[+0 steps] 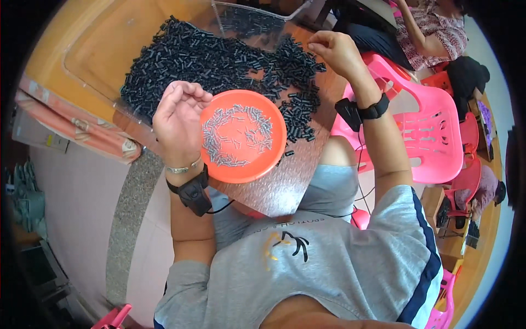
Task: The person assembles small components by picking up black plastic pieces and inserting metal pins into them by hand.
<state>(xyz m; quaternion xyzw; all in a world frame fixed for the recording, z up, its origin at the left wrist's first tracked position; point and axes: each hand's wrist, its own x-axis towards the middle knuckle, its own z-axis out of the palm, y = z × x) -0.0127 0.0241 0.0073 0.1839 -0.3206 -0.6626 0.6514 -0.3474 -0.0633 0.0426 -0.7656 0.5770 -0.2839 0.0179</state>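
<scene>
An orange-red plastic bowl (274,118) sits near the table corner, with many small silvery metal pins (219,156) lying in it, mostly in a ring. Beside its left rim is my left hand (179,112), fingers curled in; whatever they hold, if anything, is hidden. Behind the bowl spreads a large heap of short black cylindrical pieces (192,57), trailing to the right. My right hand (337,52) is raised at the heap's right edge, thumb and fingers pinched together. Anything in that pinch is too small to name.
A clear plastic bin (257,15) lies at the back of the wooden table (274,192), black pieces in and before it. A pink plastic chair (433,126) stands at right. Other people sit farther right. Patterned cloth (76,120) hangs at the left edge.
</scene>
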